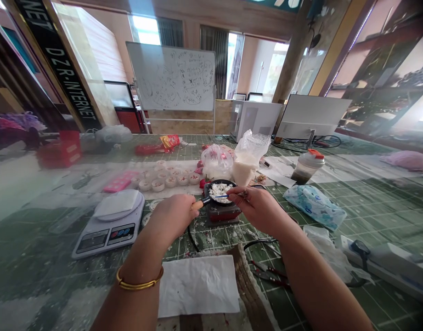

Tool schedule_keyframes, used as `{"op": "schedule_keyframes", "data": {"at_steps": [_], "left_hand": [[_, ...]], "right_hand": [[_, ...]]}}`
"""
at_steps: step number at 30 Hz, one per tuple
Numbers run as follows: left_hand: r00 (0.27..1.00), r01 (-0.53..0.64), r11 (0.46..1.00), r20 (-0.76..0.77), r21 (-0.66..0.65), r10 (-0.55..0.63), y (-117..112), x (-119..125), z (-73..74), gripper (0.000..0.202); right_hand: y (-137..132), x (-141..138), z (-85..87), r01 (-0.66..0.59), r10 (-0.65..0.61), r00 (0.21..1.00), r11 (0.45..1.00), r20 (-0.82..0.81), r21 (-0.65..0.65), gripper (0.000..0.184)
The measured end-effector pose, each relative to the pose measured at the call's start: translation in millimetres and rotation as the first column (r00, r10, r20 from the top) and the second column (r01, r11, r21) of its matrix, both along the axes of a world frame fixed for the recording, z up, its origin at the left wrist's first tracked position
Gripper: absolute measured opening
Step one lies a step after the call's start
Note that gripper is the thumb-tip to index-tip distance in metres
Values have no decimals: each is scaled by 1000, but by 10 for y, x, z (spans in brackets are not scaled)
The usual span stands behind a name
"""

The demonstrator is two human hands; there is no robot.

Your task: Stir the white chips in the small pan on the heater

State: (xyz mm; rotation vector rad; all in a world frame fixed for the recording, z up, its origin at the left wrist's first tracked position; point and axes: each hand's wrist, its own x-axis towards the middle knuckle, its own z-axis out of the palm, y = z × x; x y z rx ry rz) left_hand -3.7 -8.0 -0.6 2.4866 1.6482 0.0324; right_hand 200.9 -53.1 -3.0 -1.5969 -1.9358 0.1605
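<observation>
Green-gridded tabletop bears a scale — and tissues.

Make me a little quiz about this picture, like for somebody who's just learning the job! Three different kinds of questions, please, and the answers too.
1. True or false: the left hand grips the handle of the black pan.

2. Pick one. What lies on top of the scale?
A) A drink cup
B) A white sheet
C) A blue packet

3. What colour shows on the thin tool in the right hand?

Key:
1. True.
2. B.
3. Blue.
</observation>
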Motion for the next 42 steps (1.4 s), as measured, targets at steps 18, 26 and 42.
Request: {"op": "schedule_keyframes", "data": {"at_steps": [18,26,42], "left_hand": [[1000,-7,1000,10,-7,7,10,-13,-11,20],[1000,3,1000,13,-5,-3,18,-20,-28,20],[1000,-13,1000,28,-15,13,20,-14,-21,19]], "right_hand": [[105,301,1,219,-219,976,974,-22,50,30],[68,169,-8,107,-106,994,994,-36,18,30],[86,120,-37,65,-66,997,998,-32,-28,28]]}}
